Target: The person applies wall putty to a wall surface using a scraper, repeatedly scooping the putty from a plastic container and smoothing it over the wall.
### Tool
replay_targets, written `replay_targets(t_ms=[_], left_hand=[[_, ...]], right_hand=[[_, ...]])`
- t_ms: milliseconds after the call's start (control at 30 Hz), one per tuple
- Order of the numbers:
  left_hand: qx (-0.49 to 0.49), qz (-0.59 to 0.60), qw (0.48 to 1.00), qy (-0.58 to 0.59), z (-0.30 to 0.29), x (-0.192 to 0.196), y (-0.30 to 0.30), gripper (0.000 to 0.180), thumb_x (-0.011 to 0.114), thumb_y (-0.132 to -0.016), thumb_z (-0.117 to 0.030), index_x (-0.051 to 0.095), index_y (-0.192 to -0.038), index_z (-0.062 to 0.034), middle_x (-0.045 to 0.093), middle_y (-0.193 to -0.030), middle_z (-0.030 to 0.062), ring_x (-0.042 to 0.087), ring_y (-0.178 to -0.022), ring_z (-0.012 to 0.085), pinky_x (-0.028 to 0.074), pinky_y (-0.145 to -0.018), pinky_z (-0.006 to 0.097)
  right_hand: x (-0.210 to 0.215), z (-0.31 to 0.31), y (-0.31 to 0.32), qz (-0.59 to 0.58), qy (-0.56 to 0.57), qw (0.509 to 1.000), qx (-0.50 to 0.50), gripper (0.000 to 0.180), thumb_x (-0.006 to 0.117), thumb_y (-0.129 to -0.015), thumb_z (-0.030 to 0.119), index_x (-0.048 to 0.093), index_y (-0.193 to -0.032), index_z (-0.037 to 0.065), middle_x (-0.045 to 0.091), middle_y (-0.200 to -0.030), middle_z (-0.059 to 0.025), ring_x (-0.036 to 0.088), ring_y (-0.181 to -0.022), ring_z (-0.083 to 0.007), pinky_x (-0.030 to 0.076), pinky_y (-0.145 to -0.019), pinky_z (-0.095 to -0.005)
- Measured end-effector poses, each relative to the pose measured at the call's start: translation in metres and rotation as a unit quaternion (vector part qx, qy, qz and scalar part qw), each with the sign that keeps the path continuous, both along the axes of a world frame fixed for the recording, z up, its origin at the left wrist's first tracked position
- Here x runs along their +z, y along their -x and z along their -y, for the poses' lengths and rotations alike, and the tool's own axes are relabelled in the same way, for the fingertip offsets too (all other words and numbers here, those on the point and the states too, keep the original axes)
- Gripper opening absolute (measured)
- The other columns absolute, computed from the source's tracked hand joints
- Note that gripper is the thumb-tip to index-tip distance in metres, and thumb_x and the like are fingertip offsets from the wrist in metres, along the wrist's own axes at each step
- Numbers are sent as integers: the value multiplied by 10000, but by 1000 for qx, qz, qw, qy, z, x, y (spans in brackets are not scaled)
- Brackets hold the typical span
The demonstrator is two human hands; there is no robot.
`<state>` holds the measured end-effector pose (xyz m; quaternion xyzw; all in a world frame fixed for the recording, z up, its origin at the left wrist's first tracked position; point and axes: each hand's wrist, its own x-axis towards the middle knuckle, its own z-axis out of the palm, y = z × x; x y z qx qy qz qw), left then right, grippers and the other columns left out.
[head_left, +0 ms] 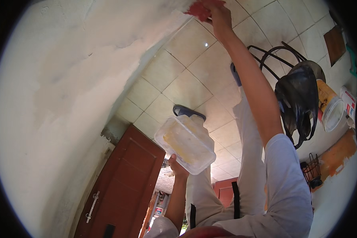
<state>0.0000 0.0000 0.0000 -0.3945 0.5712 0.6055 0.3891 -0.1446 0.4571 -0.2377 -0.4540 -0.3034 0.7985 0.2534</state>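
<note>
My left hand (179, 168) grips a translucent rectangular plastic tub (188, 143) by its edge, thumb against its side. Yellowish residue shows in the tub, held in front of my legs. Far out at the top, my right hand (221, 19) is closed on a red, ragged-edged piece (200, 10) that looks like cloth or sponge. That piece is at the edge of the pale, patchy wall (79, 79); whether it presses on the wall I cannot tell.
A brown door (125, 178) with a white handle stands at the lower left. On the right are a black chair frame (273, 55) with a black plastic bag (299, 99), and an orange-and-white bucket (332, 113). Pale tiles (186, 87) cover the floor around my sandalled feet.
</note>
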Motion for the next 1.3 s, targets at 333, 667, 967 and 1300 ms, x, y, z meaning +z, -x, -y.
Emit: replay_targets(t_ms=[333, 667, 967, 1300], left_hand=[[-3, -28, 999, -25, -30, -19, 24, 857, 714, -790, -483, 417, -1464, -45, 558, -1328, 113, 577, -1205, 303, 521, -982, 454], [-25, -39, 999, -11, -30, -4, 36, 846, 694, -814, -505, 423, -1468, -42, 567, -1325, 122, 582, -1214, 304, 528, -976, 451], [-27, -32, 999, 0, -29, -6, 32, 855, 684, -821, -510, 407, -1481, -43, 561, -1338, 121, 576, -1219, 311, 522, -987, 457], [-22, -11, 999, -26, -32, -4, 42, 841, 687, -821, -484, 409, -1475, -34, 562, -1347, 132, 582, -1216, 319, 525, -987, 465]], right_hand=[[-90, 49, 67, 4, 72, 997, -27, 282, 667, -933, 151, 625, -1197, 63, 677, -1131, -55, 674, -988, -181, 589, -838, -370], [33, 16, 30, 35, 61, 998, 4, 175, 642, -925, 111, 691, -1052, 1, 723, -1011, -87, 703, -900, -185, 599, -767, -343], [-35, -52, 76, 68, 152, 986, -9, 198, 631, -931, 118, 675, -1058, -28, 712, -1038, -109, 714, -859, -199, 609, -756, -335], [-54, -10, 6, 108, 1, 994, -18, 254, 675, -903, 157, 665, -1091, -15, 700, -966, -99, 703, -897, -192, 606, -721, -340]])
